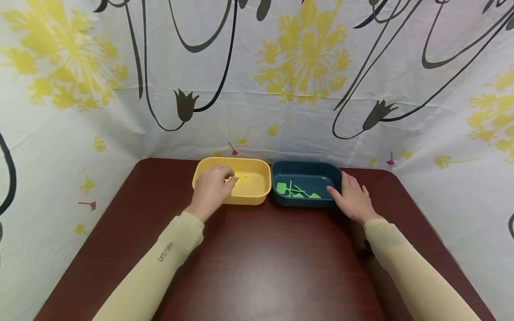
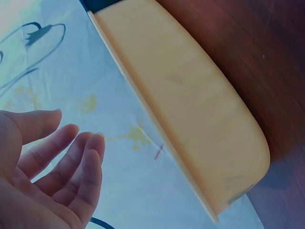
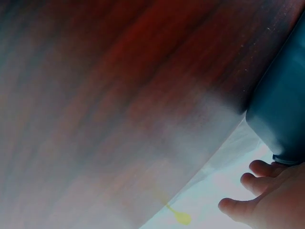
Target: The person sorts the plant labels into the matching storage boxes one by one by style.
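Note:
My left hand hovers over the left part of a yellow plastic tray. Its fingers are loosely bent, and in the left wrist view nothing shows between thumb and fingertips. Small yellow pieces with ring shapes lie in that tray, partly hidden by the hand. My right hand rests at the right end of a dark blue tray, thumb over the rim and the other fingers fairly straight along the outside. Several light green pieces with thin stems lie in the blue tray's left half.
Both trays stand side by side near the back of a dark reddish wooden table. Behind it and at both sides hangs a white cloth with yellow and dark flower prints, close behind the trays.

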Demonstrator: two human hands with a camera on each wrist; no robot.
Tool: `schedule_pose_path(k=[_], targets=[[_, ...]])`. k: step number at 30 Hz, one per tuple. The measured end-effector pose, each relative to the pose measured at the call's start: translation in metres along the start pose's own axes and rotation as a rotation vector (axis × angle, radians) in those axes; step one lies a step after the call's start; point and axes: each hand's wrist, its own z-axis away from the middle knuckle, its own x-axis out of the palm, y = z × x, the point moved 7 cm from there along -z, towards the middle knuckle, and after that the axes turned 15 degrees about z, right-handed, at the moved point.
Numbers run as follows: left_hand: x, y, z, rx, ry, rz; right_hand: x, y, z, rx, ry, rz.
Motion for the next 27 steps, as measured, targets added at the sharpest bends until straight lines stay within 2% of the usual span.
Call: schedule_pose_path(k=[4,8,14,17,21,27], targets=[[-0.001,0.009,0.011,0.020,-0.004,0.002,-0.001,-0.001,0.000,-0.008,-0.005,0.007],[0.000,0.016,0.023,0.045,-0.026,-0.035,0.000,-0.001,-0.002,-0.012,-0.023,0.017],[0.005,0.027,0.039,0.121,-0.045,-0.090,0.000,0.000,-0.004,-0.015,-0.052,0.025],[0.010,0.029,0.045,0.135,-0.067,-0.117,0.001,0.001,-0.004,-0.015,-0.078,0.023],[0.015,0.031,0.052,0.124,-0.114,-0.131,0.003,0.003,-0.004,-0.012,-0.109,0.009],[0.022,0.031,0.062,0.054,-0.198,-0.139,0.001,0.005,-0.005,-0.013,-0.152,-0.035]])
